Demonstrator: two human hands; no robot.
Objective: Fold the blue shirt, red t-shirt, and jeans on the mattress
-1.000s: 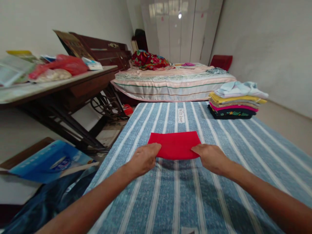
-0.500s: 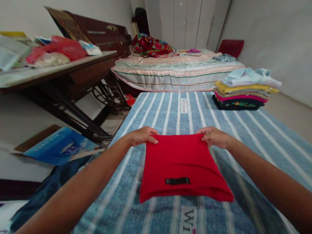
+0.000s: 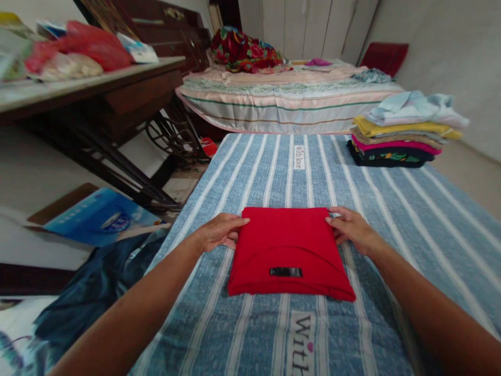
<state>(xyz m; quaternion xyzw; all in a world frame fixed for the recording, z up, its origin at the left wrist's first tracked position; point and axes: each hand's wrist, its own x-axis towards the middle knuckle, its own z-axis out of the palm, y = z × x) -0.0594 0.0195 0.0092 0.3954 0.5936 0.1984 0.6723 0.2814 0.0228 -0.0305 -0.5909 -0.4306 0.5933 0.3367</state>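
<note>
A folded red garment (image 3: 287,245) with a small black label lies flat on the blue striped sheet (image 3: 242,172) in front of me. My left hand (image 3: 217,232) rests at its far left corner, fingers pinched on the cloth edge. My right hand (image 3: 350,230) holds the far right corner the same way.
A stack of folded clothes (image 3: 403,130) sits at the sheet's far right corner. A wooden table (image 3: 97,89) with bags stands at the left, a blue box (image 3: 99,216) and dark cloth (image 3: 90,292) below it. Another bed (image 3: 285,99) lies beyond.
Both hands folded the red garment over toward me, then laid it down flat on the sheet; it now lies settled, with the hands at its far corners.
</note>
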